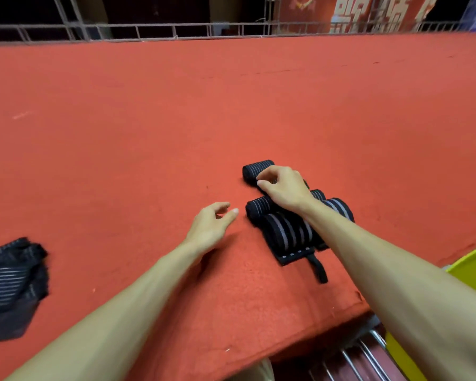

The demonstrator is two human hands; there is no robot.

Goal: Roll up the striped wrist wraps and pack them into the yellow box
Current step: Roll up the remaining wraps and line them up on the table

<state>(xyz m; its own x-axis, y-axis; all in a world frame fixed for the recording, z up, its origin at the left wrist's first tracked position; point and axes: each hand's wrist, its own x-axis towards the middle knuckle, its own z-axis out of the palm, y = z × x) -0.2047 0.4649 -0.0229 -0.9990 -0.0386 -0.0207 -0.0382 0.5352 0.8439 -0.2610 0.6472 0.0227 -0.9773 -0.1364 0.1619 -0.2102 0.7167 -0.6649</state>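
A rolled striped wrist wrap, the far roll (254, 169), lies on its side on the red table (176, 119). It is a tight black elastic cylinder with thin pale lines running round it. The right hand (283, 188) holds it from above, fingers curled over its near end. Just nearer, a cluster of rolled wraps (286, 229) lies packed side by side, showing broader grey stripes. A flat stitched tab and a black thumb loop (318, 268) trail from the nearest one.

The left hand (209, 224) hovers just left of the cluster, fingers relaxed and holding nothing. Loose wraps (11, 276) sit heaped at the table's left edge. The table cover looks like fuzzy felt. A corner of the smooth yellow box (473, 268) shows at the right, below the table edge.

Behind a metal railing (149, 31) hangs a red banner (368, 12) with white characters too cropped to read.
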